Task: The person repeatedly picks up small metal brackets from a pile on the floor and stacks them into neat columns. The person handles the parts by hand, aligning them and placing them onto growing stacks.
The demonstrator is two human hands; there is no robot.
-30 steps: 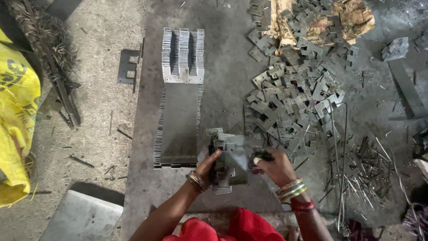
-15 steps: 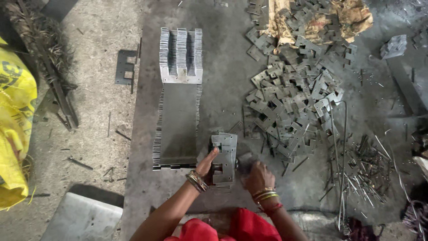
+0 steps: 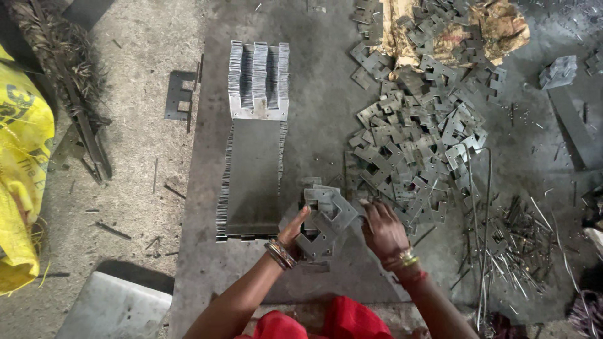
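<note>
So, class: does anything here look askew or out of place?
Yes. The small stack of metal plates between the left hand and right hand sits fanned and crooked, unlike the even long row beside it.

free: bare floor strip between neat plate stack point(image 3: 254, 182) and loose plate heap point(image 3: 414, 144) | blocked right: heap, rods point(image 3: 502, 245)
</note>
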